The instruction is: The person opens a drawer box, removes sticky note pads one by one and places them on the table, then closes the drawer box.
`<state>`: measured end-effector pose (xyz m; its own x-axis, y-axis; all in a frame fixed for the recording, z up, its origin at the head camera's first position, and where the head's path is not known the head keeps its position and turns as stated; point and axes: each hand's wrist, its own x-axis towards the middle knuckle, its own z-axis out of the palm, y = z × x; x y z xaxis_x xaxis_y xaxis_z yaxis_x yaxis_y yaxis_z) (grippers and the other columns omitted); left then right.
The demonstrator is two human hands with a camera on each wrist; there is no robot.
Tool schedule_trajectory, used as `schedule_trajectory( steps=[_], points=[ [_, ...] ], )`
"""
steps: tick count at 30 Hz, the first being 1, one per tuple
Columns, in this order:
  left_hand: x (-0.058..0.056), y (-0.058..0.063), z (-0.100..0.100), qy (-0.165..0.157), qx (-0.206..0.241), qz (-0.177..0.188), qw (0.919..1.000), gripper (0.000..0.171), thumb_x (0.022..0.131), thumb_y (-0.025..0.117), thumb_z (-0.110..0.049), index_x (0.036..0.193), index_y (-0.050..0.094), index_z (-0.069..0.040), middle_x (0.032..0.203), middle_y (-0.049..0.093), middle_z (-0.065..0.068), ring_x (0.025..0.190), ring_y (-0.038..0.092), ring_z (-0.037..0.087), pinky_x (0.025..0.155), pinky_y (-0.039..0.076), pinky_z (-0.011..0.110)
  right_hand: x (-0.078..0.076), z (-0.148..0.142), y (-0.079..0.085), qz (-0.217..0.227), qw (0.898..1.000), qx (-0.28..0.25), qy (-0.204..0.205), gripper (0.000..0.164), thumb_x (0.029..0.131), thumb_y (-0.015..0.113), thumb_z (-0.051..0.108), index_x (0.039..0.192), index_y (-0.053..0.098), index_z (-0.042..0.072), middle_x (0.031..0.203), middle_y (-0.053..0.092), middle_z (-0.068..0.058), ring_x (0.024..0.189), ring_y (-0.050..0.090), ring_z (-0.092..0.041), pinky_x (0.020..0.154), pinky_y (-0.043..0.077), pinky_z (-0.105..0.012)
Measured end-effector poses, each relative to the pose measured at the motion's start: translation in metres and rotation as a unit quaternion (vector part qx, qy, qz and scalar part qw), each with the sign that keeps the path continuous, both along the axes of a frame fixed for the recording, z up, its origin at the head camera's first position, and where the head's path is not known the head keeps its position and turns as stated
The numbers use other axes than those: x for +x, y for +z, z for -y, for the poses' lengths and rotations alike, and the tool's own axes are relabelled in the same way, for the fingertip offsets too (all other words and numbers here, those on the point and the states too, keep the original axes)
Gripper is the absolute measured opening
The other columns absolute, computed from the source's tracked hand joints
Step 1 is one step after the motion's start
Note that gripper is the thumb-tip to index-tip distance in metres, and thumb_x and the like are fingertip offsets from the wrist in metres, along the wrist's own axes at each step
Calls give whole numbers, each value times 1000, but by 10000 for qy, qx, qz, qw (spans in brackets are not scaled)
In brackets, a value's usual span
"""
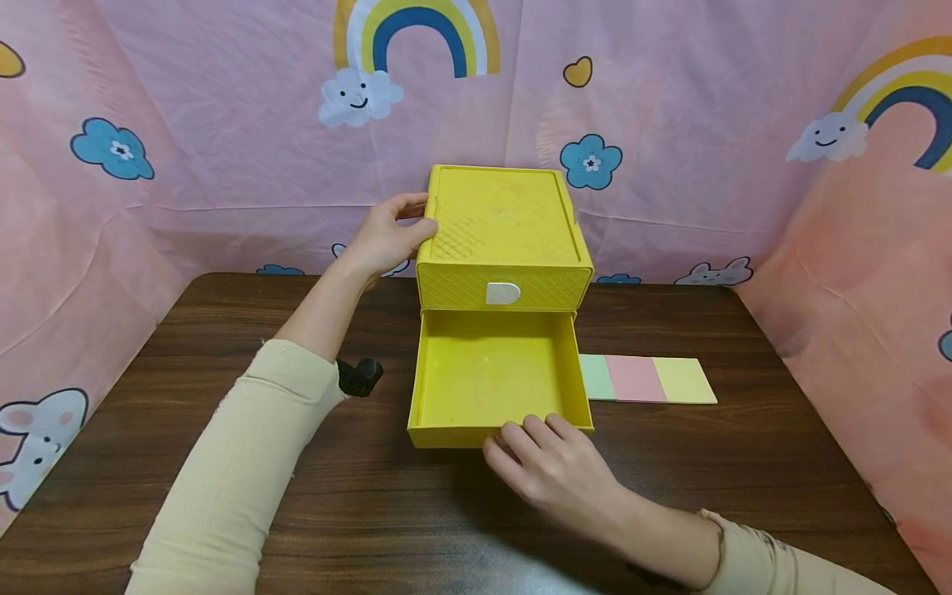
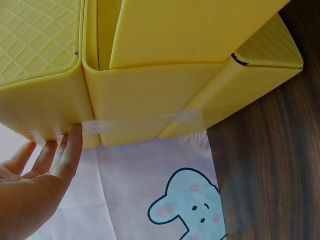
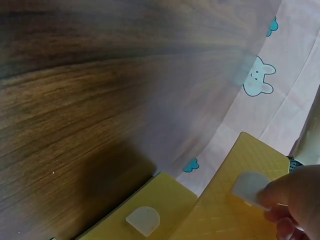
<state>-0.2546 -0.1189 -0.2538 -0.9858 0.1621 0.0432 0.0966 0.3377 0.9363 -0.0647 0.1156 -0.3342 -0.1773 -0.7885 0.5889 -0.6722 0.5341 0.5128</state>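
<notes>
Drawer step: a person appears to be working the open drawer (image 1: 487, 384) by its front while bracing the yellow cabinet (image 1: 509, 215); whether it is going out or in, one cannot tell.
Next slide: any further movement seems to be calling for a straight, level push or draw in line with the cabinet, its body being steadied meanwhile.
Yellow cabinet: it is standing upright on the wooden table (image 1: 335, 521), its lid showing a raised rim, scuffs and a patch of lattice; clear tape (image 2: 95, 126) is bridging a side seam between its stacked units.
Open drawer: it is jutting from the cabinet's front, directly under the top drawer front (image 1: 454, 287), its smooth yellow floor and low walls showing.
Lower drawer front: below the open drawer, it is sitting farther back on the cabinet and bearing a white tab (image 3: 143, 220).
Right hand (image 1: 561, 479): in front of the cabinet, it is curling at the open drawer's front edge, thumb and fingers pinching the white pull tab (image 3: 250, 186).
Left hand (image 1: 387, 235): at the cabinet's left side, it is resting its thumb on the top edge, the fairly straight fingers touching the side.
Sticky notes (image 1: 635, 378): green, pink and yellow, they are lying in a row to the cabinet's right, just beside the open drawer.
</notes>
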Motion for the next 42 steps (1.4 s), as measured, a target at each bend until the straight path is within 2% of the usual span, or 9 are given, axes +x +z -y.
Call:
schedule_trajectory(
  steps=[16,25,31,38,42],
  points=[
    [0,-1,2,32,-43,28,10000,54,90,51,-18,142,36,-13,140,40,8,112,52,22,81,54,33,-14,-1,-5,293,9992,-53,-262,34,92,31,-1,89,62,12,74,50,-2,57,42,-16,50,33,-21],
    [0,-1,1,30,-46,37,10000,55,90,51,-18,142,35,-13,140,40,8,111,53,21,80,54,32,-22,2,0,221,9989,-220,-351,34,94,31,-2,85,60,12,70,47,-1,54,37,-15,49,25,-19],
    [0,-1,1,-4,-25,57,10000,54,90,51,-19,142,36,-14,140,40,7,111,53,21,81,54,32,-27,2,1,329,9982,-306,-405,35,94,29,-2,85,60,11,69,46,-2,54,34,-14,49,23,-19],
    [0,0,1,-23,-31,61,10000,55,90,51,-19,142,35,-14,139,40,7,112,53,22,80,54,32,-34,4,1,350,9976,-449,-401,33,95,31,-2,83,59,11,69,45,-2,53,31,-14,47,22,-20],
    [0,0,1,-40,13,76,10000,55,90,51,-19,142,34,-14,139,39,8,111,53,22,81,54,32,-40,4,-1,376,9969,-577,-389,29,97,35,3,83,59,10,70,46,-3,53,32,-14,48,22,-20]
  ],
)
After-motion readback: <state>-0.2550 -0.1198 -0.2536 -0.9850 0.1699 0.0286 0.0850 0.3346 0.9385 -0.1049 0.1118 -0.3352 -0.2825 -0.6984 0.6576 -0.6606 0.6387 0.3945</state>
